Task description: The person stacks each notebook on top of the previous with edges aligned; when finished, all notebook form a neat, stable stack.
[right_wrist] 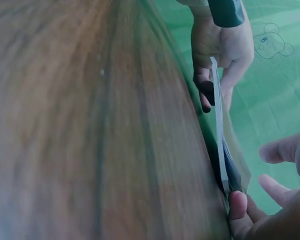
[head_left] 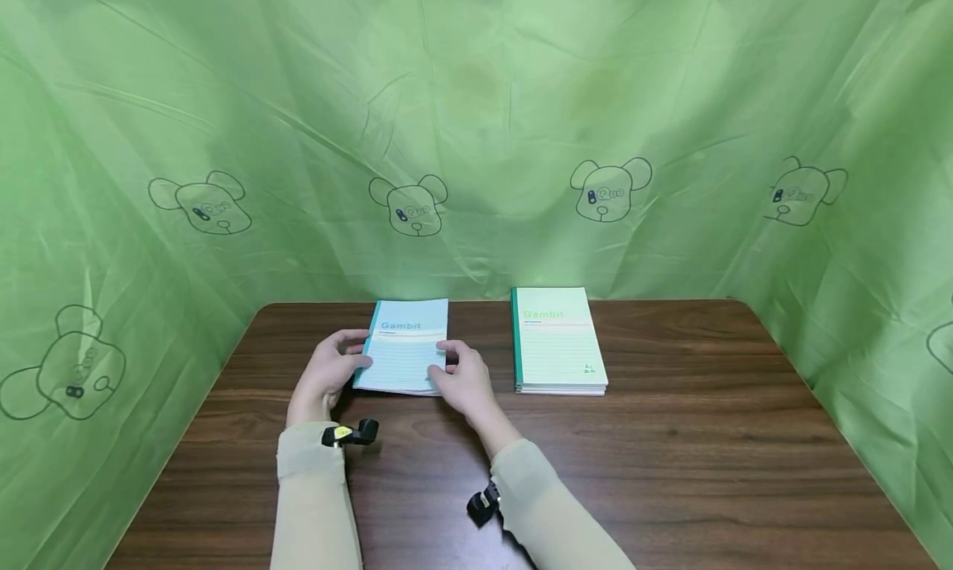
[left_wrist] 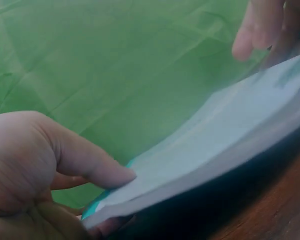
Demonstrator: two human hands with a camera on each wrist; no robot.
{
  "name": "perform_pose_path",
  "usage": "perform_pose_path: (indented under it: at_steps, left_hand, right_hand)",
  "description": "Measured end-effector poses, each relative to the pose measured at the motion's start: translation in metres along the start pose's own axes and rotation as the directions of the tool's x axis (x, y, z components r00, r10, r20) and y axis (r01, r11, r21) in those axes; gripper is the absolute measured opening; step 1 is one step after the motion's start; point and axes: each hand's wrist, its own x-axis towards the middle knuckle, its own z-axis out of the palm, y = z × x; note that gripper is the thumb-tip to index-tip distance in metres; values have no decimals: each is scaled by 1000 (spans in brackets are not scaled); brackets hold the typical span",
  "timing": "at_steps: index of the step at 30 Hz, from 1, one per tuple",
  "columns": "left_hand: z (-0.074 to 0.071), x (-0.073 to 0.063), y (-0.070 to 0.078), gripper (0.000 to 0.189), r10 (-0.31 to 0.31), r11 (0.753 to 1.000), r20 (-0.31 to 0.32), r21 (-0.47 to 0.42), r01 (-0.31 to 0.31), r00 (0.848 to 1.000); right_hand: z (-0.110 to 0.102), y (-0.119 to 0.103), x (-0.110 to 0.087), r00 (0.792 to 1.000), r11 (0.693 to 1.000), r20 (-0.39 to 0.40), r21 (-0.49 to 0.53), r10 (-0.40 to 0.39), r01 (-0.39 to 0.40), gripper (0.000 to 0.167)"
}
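Observation:
A light blue notebook marked "Gambit", with a teal spine, lies at the far side of the table, left of centre. My left hand grips its spine side, thumb on the cover and fingers below, as the left wrist view shows. A dark gap or shadow shows under its near edge. At the right edge is my right hand. In the right wrist view, lower fingertips touch the notebook's corner while the other digits are spread apart from the cover. The near page edges look slightly splayed.
To the right stands a neat stack of pale green notebooks with dark green spines. The brown wood-grain table reaches back to a green curtain printed with bear faces, which also hangs along both sides.

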Motion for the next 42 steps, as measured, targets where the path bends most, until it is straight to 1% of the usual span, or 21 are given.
perform_pose_path:
  at_steps: [2,5,8,10,13,15,19,23,27,30,33,38,42]
  left_hand:
    - [1,0,0,57,-17,998,39,-62,20,999]
    - [-1,0,-1,56,-45,987,92,-148,58,995]
    - [-4,0,-3,57,-71,977,130,-190,96,989]
    - [-5,-1,-4,59,-91,972,142,-204,119,986]
    - [-6,-2,-3,61,-100,966,153,-222,132,983]
    - [-5,-3,-2,59,-97,959,154,-250,134,983]
    - [-6,-4,1,53,-100,952,150,-272,138,984]
    - [-7,-7,7,53,-78,962,164,-248,118,983]
    - [-5,-10,17,49,-43,981,183,-181,76,982]
    - [-1,-11,26,46,-13,990,210,-135,42,978]
    - [4,-12,35,48,30,991,255,-136,5,967]
    - [19,-18,51,52,95,986,294,-157,-50,951]
    - [37,-22,64,51,120,986,287,-146,-80,951]
  right_hand:
    - [-3,3,-1,1000,1000,-5,-9,-2,2,45]
    - [-6,9,0,1000,1000,-7,-26,-2,2,44]
    - [-10,12,0,1000,1000,5,-13,17,-17,44]
    - [-12,12,0,999,999,12,11,37,-37,44]
    - [-15,11,1,998,997,13,54,58,-58,44]
    - [-16,11,1,998,995,10,78,58,-58,44]
    - [-22,7,0,999,993,17,105,45,-47,43]
    - [-31,2,-2,999,993,37,115,23,-27,44]
    - [-42,-3,-6,999,995,48,97,6,-11,44]
    - [-51,-7,-10,998,997,52,78,-18,14,41]
    - [-63,-12,-14,998,996,46,76,-50,47,39]
    - [-86,-13,-17,997,997,41,50,-64,62,37]
    - [-107,-10,-21,998,999,45,15,-38,37,36]
